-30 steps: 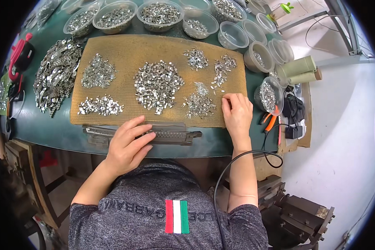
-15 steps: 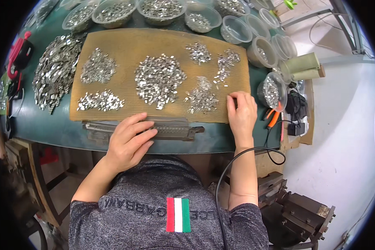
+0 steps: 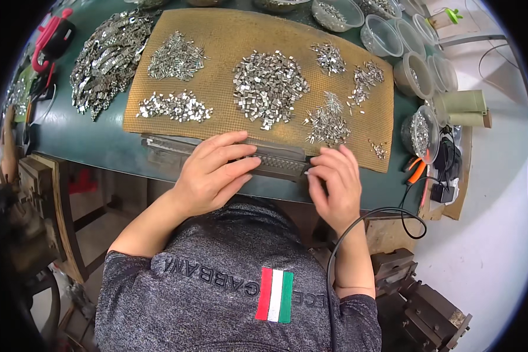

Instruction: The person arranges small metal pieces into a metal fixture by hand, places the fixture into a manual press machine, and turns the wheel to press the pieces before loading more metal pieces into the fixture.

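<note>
My left hand (image 3: 220, 169) lies over a long dark metal fixture (image 3: 280, 166) at the table's front edge, fingers stretched out across its top. A row of small metal parts shows along the fixture between my hands. At its right end my right hand (image 3: 338, 186) has thumb and fingers brought together in a pinch. A tiny bright spot shows by the thumb tip, but what the fingers hold is too small to make out. Just beyond the fixture, a brown ribbed mat (image 3: 217, 114) bears several heaps of small silvery metal pieces (image 3: 268, 88). A small brassy heap (image 3: 379, 149) lies near its right corner.
A mound of linked metal strips (image 3: 108, 56) lies left of the mat. Clear plastic tubs (image 3: 415, 76), some with metal pieces, line the back and right. Orange-handled pliers (image 3: 417, 171) and a black cable (image 3: 387, 209) are at the right. A dark metal machine (image 3: 419, 299) stands below.
My right hand has moved from the mat's right corner to the fixture's right end, uncovering the small brassy heap. My left hand stays on the fixture. The whole view has shifted.
</note>
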`<action>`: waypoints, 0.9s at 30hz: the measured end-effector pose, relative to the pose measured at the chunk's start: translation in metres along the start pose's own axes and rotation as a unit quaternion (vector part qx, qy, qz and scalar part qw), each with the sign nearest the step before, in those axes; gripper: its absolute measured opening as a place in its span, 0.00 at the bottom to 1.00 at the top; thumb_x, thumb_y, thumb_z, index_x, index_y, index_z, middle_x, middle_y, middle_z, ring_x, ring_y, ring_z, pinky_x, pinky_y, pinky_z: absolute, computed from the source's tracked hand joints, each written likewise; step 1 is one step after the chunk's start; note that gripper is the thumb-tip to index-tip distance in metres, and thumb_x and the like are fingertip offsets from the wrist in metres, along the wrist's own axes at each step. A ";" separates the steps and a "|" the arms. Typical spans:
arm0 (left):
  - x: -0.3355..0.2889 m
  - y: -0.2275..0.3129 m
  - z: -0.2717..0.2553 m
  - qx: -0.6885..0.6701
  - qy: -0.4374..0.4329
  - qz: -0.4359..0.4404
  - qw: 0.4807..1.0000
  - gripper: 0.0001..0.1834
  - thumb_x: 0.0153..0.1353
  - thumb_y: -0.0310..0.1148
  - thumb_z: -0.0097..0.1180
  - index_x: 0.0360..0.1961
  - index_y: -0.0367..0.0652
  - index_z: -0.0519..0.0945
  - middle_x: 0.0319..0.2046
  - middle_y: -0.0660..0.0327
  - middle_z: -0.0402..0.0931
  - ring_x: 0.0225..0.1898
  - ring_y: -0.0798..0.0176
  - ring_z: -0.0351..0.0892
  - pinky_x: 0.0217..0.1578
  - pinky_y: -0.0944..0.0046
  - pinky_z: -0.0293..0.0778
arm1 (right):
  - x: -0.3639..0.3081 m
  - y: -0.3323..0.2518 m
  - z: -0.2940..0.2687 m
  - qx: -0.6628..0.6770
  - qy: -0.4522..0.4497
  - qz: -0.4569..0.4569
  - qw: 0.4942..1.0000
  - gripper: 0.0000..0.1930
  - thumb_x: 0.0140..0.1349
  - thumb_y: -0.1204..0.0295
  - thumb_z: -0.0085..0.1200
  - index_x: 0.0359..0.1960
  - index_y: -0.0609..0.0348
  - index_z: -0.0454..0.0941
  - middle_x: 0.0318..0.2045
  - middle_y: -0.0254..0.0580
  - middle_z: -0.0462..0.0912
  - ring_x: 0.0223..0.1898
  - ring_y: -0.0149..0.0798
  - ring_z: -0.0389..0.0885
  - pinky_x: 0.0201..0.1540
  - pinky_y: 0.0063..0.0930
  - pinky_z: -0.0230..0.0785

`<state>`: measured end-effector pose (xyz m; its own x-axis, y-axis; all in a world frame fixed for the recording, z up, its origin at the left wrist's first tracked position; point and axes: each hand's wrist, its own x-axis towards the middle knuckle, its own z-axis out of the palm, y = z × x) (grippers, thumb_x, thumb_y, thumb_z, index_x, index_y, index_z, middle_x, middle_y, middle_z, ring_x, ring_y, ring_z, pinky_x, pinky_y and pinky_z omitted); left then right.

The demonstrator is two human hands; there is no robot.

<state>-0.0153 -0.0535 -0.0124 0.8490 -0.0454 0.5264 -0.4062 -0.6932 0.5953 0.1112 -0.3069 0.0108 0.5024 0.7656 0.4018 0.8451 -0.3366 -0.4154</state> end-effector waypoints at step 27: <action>-0.002 -0.002 -0.001 0.008 -0.003 0.001 1.000 0.18 0.52 0.23 0.69 0.47 0.41 0.86 0.49 0.55 0.83 0.57 0.45 0.80 0.54 0.47 0.77 | 0.002 -0.017 0.011 0.027 0.032 0.072 0.997 0.09 0.57 0.78 0.68 0.38 0.58 0.82 0.41 0.40 0.88 0.45 0.44 0.87 0.63 0.49 0.70</action>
<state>-0.0164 -0.0516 -0.0138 0.8498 -0.0510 0.5246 -0.4032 -0.7040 0.5847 0.0956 -0.2940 0.0099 0.6304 0.6736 0.3859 0.7531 -0.4100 -0.5145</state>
